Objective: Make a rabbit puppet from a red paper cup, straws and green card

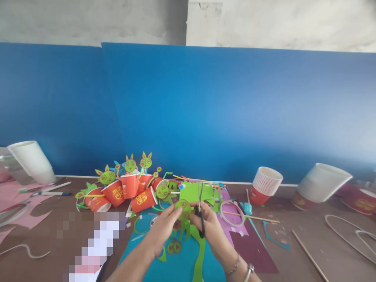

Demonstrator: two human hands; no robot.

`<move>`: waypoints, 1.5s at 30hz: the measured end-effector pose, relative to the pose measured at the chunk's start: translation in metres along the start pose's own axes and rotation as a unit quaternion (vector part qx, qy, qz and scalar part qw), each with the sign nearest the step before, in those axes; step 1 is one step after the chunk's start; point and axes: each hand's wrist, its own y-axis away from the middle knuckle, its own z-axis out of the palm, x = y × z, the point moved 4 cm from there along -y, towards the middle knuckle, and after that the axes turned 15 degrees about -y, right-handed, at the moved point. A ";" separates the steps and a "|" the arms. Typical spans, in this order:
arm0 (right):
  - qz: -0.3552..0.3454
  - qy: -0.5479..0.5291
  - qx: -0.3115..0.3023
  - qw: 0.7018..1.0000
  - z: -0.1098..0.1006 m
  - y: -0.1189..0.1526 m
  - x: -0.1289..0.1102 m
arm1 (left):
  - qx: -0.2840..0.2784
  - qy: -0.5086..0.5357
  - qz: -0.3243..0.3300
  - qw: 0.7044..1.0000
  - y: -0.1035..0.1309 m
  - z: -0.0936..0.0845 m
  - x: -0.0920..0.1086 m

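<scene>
Between thumb and fingers, my left hand (166, 227) grips a round green paper cutout (182, 206) with drawn lines on it. My right hand (213, 229) is closed around black-handled scissors (200, 219), whose blades point up and away. Its fingertips reach the cutout's right edge; whether they pinch it cannot be made out. Below the hands, a small green paper piece with two round shapes (174, 247) lies on a blue sheet (138, 256). A curved green paper strip (199, 256) hangs or lies beneath my right hand. Green paper scraps (196, 192) lie just beyond.
Red paper cups (129, 187) with green animal-face cutouts (146, 160) crowd the back left. A stack of paper cups (266, 184), a tape roll (232, 214) and wooden sticks (310, 254) lie rightward. Pink paper (38, 209) and a marker (55, 193) are at left. A blue panel (205, 117) stands behind.
</scene>
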 end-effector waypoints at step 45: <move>0.079 0.102 -0.133 0.983 0.020 0.011 0.014 | 0.034 0.108 0.000 0.994 0.013 0.003 0.019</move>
